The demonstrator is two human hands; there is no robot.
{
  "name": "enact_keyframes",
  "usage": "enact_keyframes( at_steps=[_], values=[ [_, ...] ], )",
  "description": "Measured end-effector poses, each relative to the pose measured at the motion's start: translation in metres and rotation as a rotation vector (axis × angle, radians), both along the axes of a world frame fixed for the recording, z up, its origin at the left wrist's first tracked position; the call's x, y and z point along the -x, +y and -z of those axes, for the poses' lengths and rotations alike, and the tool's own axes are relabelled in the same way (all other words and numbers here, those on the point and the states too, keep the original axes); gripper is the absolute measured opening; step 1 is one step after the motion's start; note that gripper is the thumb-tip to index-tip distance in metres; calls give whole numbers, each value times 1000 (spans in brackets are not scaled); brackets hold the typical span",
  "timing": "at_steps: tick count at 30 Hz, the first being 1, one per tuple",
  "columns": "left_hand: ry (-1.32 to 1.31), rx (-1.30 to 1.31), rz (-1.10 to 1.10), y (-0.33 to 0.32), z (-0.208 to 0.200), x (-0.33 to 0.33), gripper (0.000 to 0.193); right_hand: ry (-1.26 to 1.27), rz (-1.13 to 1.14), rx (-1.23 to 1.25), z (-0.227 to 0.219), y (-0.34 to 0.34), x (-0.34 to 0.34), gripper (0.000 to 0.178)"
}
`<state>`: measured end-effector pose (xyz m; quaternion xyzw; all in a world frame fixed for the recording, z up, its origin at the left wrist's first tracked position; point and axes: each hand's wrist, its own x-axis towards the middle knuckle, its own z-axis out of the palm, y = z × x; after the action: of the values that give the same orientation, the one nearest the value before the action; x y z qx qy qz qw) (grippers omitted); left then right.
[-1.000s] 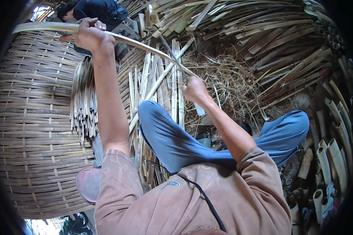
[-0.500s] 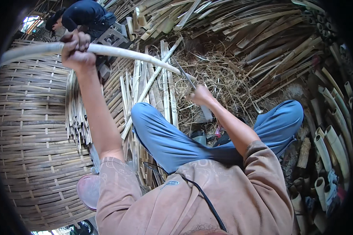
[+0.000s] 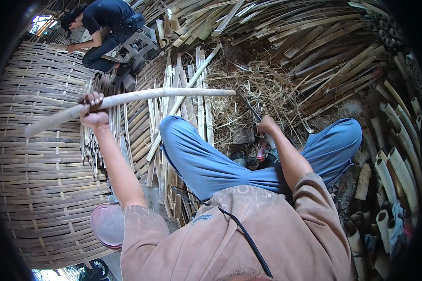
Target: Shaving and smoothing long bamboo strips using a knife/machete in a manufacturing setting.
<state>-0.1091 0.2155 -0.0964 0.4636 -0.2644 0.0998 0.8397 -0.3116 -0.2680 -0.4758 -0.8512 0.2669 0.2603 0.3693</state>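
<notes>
A long pale bamboo piece (image 3: 173,92) stretches across in front of me, bent slightly at its joints. My left hand (image 3: 94,111) is wrapped round it towards its left end, above the woven bamboo mat. Closed round a knife (image 3: 249,107) is my right hand (image 3: 267,125), just beyond my crossed legs. The dark, narrow blade points up and left, its tip close to the right end of the bamboo. Whether the blade touches it I cannot tell. Part of the pale handle shows below my right fist.
Curly bamboo shavings (image 3: 253,96) heap up past my knees. Split bamboo strips (image 3: 323,51) are piled at the far right, and cut tubes (image 3: 401,164) lie along the right. The big woven mat (image 3: 42,178) spans the left. A co-worker (image 3: 110,23) sits bent over at the far left.
My left hand has come down nearer to me, and the bamboo with it. My right hand has drawn the knife right and towards me, off the bamboo's length. More of the co-worker shows.
</notes>
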Motion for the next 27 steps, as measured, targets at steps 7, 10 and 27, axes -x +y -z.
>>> enact_keyframes(
  at_steps=[7, 10, 27],
  values=[
    [266, 264, -508, 80, 63, 1, 7, -128, 26, 52, -25, 25, -4, 40],
    [105, -166, -1108, 139, 88, 2, 14, -175, 106, -42, -31, 23, -7, 42],
    [1222, 555, -686, 146, 293, 68, 22, -622, 874, -710, -94, -88, -3, 16]
  ],
)
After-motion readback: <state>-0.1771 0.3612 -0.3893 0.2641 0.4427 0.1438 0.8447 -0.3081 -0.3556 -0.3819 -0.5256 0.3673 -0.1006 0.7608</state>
